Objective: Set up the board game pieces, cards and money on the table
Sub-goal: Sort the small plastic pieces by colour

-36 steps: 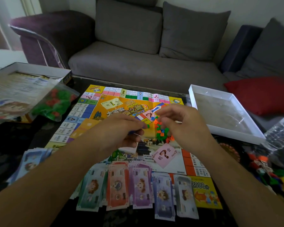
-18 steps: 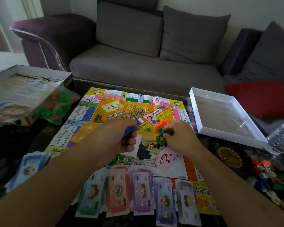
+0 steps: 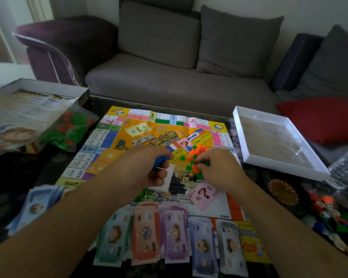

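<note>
Dark glass table carries the game board at its centre, with fanned banknotes along the near edge and a white box lid at the right edge. Mid-board, orange and green cubes lie heaped; right hand curls its fingertips into the heap, left hand grips a blue piece.

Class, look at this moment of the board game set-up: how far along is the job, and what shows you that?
Done: the board lies unfolded and the money is fanned in coloured stacks along its near edge.
In hand: the left hand grips blue pieces; the right hand sorts the pile of orange and green cubes.
Left: the bag of red and green pieces looks unopened, and the figures lie loose at right.
</note>
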The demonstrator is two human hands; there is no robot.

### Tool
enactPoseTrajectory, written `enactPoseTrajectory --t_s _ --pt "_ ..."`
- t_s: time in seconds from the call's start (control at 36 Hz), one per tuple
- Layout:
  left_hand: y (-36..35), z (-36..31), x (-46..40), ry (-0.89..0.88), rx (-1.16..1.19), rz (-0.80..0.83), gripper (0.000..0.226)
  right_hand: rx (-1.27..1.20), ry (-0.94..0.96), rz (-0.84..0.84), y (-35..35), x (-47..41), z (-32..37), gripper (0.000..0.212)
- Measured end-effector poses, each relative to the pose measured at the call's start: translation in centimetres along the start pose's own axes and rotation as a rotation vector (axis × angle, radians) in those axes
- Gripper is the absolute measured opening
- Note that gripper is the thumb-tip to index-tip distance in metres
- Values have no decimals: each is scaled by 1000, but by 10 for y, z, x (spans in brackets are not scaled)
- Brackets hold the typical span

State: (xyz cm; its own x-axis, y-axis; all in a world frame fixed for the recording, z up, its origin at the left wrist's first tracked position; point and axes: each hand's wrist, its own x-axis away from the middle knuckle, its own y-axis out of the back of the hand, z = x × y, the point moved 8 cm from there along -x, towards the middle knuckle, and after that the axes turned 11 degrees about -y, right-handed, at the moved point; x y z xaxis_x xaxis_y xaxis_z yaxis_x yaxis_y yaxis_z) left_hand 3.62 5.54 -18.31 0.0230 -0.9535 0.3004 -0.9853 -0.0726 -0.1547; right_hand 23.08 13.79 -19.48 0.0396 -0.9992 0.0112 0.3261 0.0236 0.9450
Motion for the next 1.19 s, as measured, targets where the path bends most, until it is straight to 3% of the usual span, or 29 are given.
enactPoseTrajectory --t_s 0.58,0.81,1.03,1.19 --pt "2 5 -3 -17 -21 0 18 17 2 -24 3 6 3 11" --pt "-1 3 -1 -1 37 1 18 -468 -40 -130 44 10 2 14" --pt "-12 -5 3 -87 85 88 17 -663 128 35 55 45 38 23" --pt "-15 -7 5 -172 37 149 13 -687 232 51 61 63 62 24"
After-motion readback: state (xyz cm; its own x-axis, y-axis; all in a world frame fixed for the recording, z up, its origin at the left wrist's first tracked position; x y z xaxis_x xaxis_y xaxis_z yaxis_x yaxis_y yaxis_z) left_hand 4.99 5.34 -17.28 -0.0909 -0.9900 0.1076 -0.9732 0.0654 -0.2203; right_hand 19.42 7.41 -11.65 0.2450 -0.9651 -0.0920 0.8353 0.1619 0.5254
